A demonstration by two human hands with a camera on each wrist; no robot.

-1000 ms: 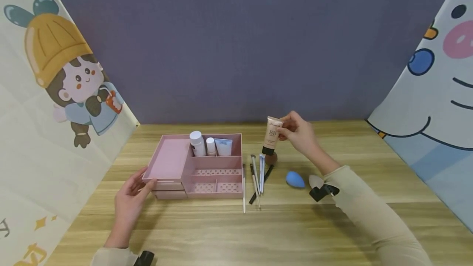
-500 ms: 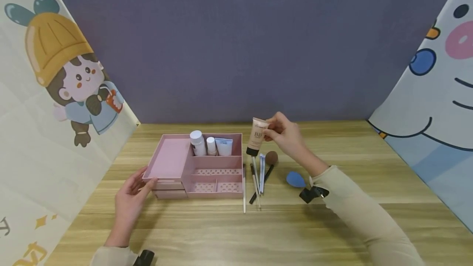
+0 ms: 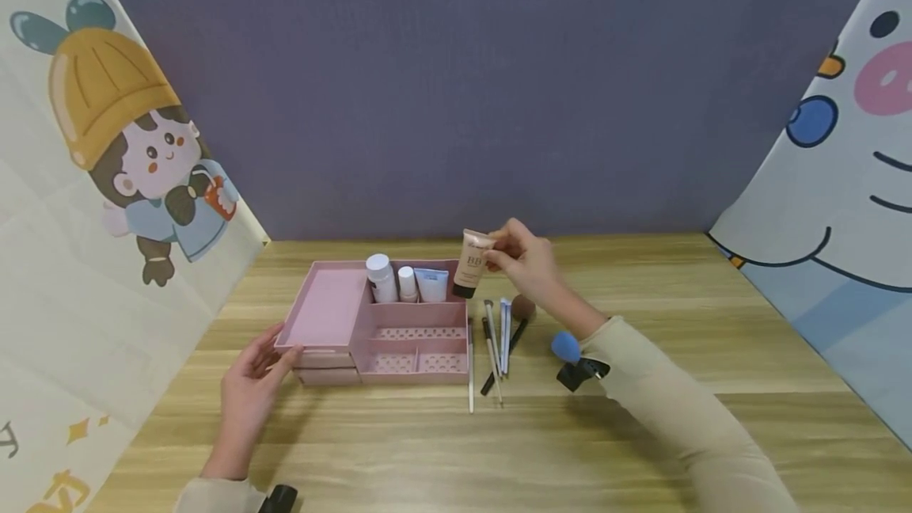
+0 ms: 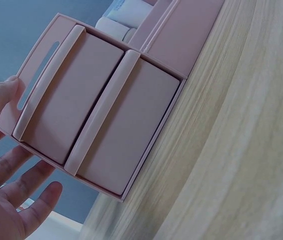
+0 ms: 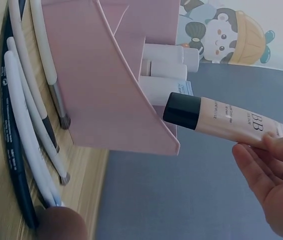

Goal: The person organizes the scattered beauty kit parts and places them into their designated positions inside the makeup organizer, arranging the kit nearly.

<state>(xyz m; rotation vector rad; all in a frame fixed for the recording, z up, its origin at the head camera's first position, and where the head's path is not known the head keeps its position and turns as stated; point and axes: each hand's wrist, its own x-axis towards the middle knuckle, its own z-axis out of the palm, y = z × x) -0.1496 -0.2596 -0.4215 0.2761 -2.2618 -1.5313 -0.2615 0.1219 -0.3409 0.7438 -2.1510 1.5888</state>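
While the right hand (image 3: 523,260) keeps its grip pinched on the top end of the BB cream tube (image 3: 470,263), cap down, the tube hangs above the back right corner of the pink organizer (image 3: 399,339). Its back compartment holds two white bottles (image 3: 388,275) and a pale tube (image 3: 431,283). The left hand (image 3: 249,386), fingers relaxed, touches its front left corner. Brushes (image 3: 495,343) and a blue sponge (image 3: 565,345) lie on the desk (image 3: 456,450) beside it.

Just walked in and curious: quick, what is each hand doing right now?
Left hand: open, fingers relaxed, touching the front corner of the pink organizer.
Right hand: holding the BB cream tube, cap down, over the organizer's right edge.
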